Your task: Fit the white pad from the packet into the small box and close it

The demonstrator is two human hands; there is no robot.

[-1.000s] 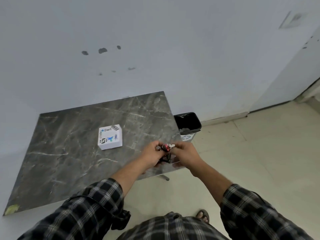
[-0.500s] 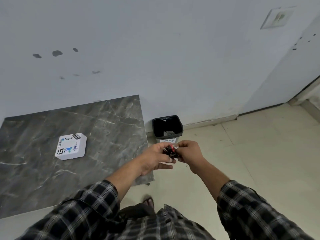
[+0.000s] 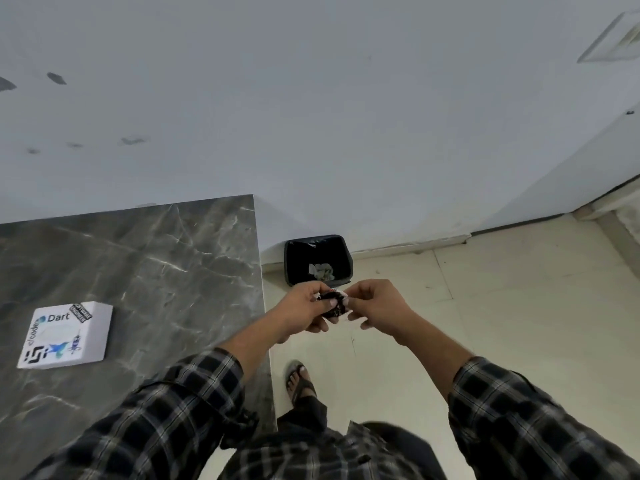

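**Still unpacked — both hands on the packet over the bin**

Down by the wall, the black-lined bin [image 3: 318, 260] holds a few crumpled pale scraps. Just in front of it the left hand [image 3: 304, 311] and right hand [image 3: 375, 308] pinch a small dark packet [image 3: 333, 304] between their fingertips — a white edge shows, though I cannot tell whether that is the pad. The small white box [image 3: 67, 336], stickered and shut, lies on the grey marble table [image 3: 173, 271], well apart from both hands. Pale floor tiles [image 3: 502, 306] meet a plain wall.
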